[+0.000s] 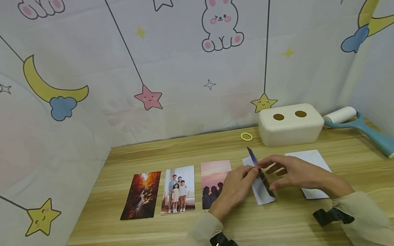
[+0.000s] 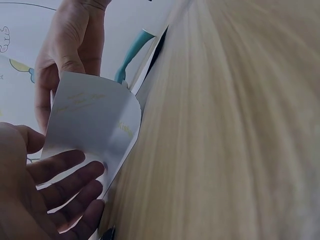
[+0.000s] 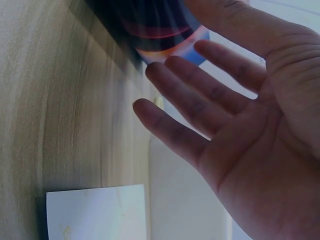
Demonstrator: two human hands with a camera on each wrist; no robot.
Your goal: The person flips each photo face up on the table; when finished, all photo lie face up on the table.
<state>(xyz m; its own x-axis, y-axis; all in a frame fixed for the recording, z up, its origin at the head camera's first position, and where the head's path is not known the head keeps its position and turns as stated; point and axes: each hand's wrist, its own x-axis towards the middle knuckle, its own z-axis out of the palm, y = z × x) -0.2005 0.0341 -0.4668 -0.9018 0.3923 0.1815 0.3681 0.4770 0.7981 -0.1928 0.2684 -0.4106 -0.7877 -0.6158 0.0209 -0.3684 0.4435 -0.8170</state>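
Note:
My left hand pinches the edge of a photo print that stands tilted on the wooden table. Its white back, with faint yellow writing, faces the left hand, whose other fingers are spread along it. The picture side, dark with red, orange and blue bands, faces right. My right hand is at the print's other side, index fingertip at its upper edge, remaining fingers loosely extended. Three prints lie face up in a row at left: an autumn stream, a family and a pink sky, partly covered by the left hand.
A white card with faint yellow marks lies beyond the right hand. Farther back stand a cream box with two round holes, a small yellow ring and a blue-handled lint roller. A patterned cloth hangs behind the table.

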